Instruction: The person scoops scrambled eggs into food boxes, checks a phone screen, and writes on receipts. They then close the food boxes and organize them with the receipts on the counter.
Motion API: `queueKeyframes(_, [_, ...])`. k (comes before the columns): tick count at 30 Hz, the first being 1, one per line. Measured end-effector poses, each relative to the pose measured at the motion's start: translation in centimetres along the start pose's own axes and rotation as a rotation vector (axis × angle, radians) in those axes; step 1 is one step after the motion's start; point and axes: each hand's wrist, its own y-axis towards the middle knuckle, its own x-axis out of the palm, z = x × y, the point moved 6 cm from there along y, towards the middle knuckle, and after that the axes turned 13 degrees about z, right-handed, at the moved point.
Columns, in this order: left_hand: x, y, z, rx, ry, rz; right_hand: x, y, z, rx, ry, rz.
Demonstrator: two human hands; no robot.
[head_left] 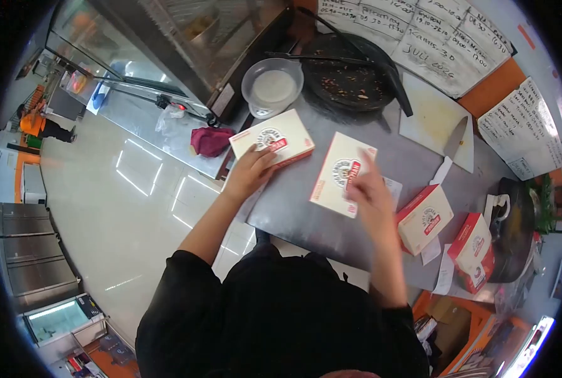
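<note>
My left hand (249, 175) lies on the near edge of a white-and-red food box (281, 133), its fingers stretched out over the lid. This box is closed and sits at the left edge of the metal table. To its right is a second box (332, 165) of the same print, flat on the table. Over the right side of that box is my right hand (370, 189), smeared by motion, with one finger seeming to point forward. A slip of paper (392, 189) shows partly behind the right hand.
Two more boxes, one (424, 219) nearer and one (473, 252) farther right, stand on paper slips. A knife (450, 148) lies across a cutting board (419, 116). Behind are a plastic bowl (273, 87) and a dark pan (350, 82). A maroon cloth (210, 142) lies left.
</note>
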Motion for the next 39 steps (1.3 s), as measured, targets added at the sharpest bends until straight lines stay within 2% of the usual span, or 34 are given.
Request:
queueKeyframes(2, [-0.3, 0.5, 0.5, -0.092, -0.027, 0.005, 7.3, 1.4, 0.9, 0.114, 0.207, 0.007])
queueKeyframes(5, [-0.6, 0.9, -0.3, -0.162, -0.199, 0.038, 13.7, 2.9, 4.3, 0.135, 0.220, 0.013])
queueKeyframes(7, [-0.7, 0.6, -0.6, -0.128, -0.221, 0.040, 15.7, 2.9, 5.7, 0.104, 0.141, 0.046])
queueKeyframes(10, [-1.3, 0.6, -0.6, -0.087, -0.254, 0.016, 16.7, 2.9, 6.2, 0.095, 0.045, 0.126])
queueKeyframes(13, [-1.2, 0.6, -0.7, -0.037, -0.226, -0.120, 16.7, 2.5, 6.0, 0.137, -0.037, 0.214])
queueKeyframes(16, [-0.9, 0.6, -0.4, 0.072, -0.080, -0.085, 16.5, 2.2, 5.7, 0.164, -0.099, 0.271])
queueKeyframes(19, [-0.4, 0.3, -0.5, 0.087, -0.053, -0.101, 16.7, 1.6, 5.4, 0.220, -0.154, 0.297])
queueKeyframes(21, [-0.1, 0.1, -0.5, 0.092, -0.044, -0.107, 16.9, 1.1, 5.5, 0.099, -0.122, 0.348])
queueKeyframes(25, [-0.5, 0.4, -0.3, 0.077, -0.008, -0.130, 17.5, 0.5, 8.3, 0.065, -0.110, 0.482])
queueKeyframes(27, [-0.4, 0.6, -0.5, 0.076, -0.056, -0.159, 17.9, 0.6, 8.7, -0.072, -0.182, 0.577])
queueKeyframes(29, [-1.4, 0.6, -0.8, 0.078, -0.103, -0.187, 18.2, -0.2, 9.3, -0.054, -0.294, 0.585])
queueKeyframes(30, [-3.4, 0.8, -1.5, 0.005, -0.361, -0.124, 18.4, -0.5, 9.0, -0.047, -0.411, 0.576])
queueKeyframes(31, [-5.2, 0.8, -2.7, -0.071, -0.613, -0.054, 18.4, -1.7, 8.7, 0.002, -0.279, 0.699])
queueKeyframes(33, [-7.0, -2.6, -6.5, -0.120, -0.497, 0.057, 20.2, -5.1, 6.3, -0.374, -0.400, 0.643])
queueKeyframes(35, [-8.4, -5.4, -8.2, -0.280, -0.552, -0.073, 24.1, -7.4, 0.3, -0.373, -0.521, 0.071])
queueKeyframes(36, [-9.2, -6.4, -8.4, -0.283, -0.557, -0.085, 24.5, -8.7, 0.7, -0.360, -0.520, 0.074])
queueKeyframes(38, [-7.2, -10.5, -9.8, -0.879, -0.671, -0.506, 26.9, -12.5, 5.9, -0.736, -0.986, 0.023])
queueKeyframes(39, [-6.9, -10.8, -9.6, -0.882, -0.681, -0.513, 26.7, -12.8, 6.3, -0.726, -0.993, 0.019])
